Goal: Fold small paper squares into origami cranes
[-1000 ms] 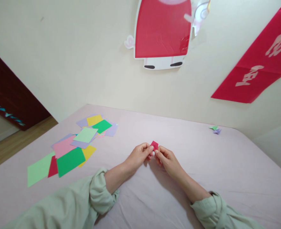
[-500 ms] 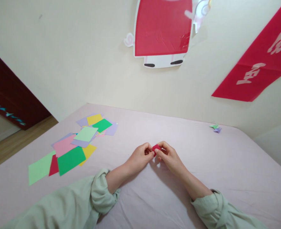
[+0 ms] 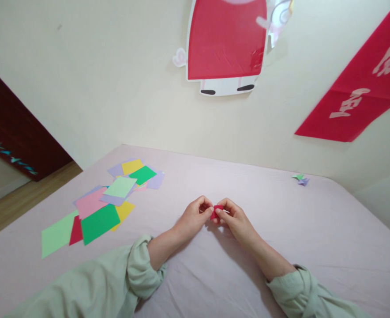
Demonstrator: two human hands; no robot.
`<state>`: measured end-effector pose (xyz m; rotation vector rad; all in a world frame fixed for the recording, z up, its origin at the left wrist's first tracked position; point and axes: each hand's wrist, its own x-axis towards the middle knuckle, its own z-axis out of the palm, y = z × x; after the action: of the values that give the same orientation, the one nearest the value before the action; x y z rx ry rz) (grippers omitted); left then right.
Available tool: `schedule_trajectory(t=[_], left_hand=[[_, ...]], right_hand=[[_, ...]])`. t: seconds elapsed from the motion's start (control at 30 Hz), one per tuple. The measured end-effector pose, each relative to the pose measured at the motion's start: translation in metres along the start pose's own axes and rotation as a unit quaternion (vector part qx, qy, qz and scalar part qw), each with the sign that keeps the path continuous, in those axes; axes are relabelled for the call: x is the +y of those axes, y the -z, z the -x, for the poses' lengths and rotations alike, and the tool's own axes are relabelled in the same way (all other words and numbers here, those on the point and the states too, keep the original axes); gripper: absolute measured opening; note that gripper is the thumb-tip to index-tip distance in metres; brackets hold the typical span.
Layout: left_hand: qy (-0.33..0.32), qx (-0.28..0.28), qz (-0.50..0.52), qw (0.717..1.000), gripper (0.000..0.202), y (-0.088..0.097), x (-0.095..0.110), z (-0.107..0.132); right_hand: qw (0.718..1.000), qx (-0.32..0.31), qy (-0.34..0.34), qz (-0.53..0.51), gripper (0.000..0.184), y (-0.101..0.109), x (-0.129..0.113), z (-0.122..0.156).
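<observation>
A small piece of folded red paper (image 3: 216, 209) is pinched between my two hands, over the middle of the pale table. My left hand (image 3: 195, 215) grips its left edge between thumb and fingers. On the other side, my right hand (image 3: 235, 217) presses it with the thumb on top and fingers behind. Most of the paper hides behind my fingertips, so its exact folds cannot be made out.
Loose coloured paper sheets (image 3: 100, 224) overlap in a spread at the left of the table (image 3: 314, 229). Small green and lavender folded papers (image 3: 301, 179) lie at the far right edge. Behind the table rises a wall with a red cartoon cutout (image 3: 227, 39) and a red banner (image 3: 343, 92).
The red paper has turned and lies flatter between my fingers. My left fingertips have come closer to it, onto its left edge. The whole view has shifted very slightly.
</observation>
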<state>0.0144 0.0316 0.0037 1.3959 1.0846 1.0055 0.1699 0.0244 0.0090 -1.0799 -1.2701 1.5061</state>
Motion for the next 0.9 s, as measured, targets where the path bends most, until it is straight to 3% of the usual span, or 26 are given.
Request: schedule_trajectory(t=[0.23,0.9], left_hand=[[0.016,-0.010,0.030,0.999,0.008,-0.0009,-0.0015,0.0000],[-0.026,-0.036,0.000,0.999,0.017,-0.0004,0.0066,0.0042]], right_hand=[[1.000,-0.008,0.000,0.023,0.032,-0.0017,-0.0005,0.0013],[1.000,0.014,0.012,0.019,0.032,-0.0032,-0.0046,0.0029]])
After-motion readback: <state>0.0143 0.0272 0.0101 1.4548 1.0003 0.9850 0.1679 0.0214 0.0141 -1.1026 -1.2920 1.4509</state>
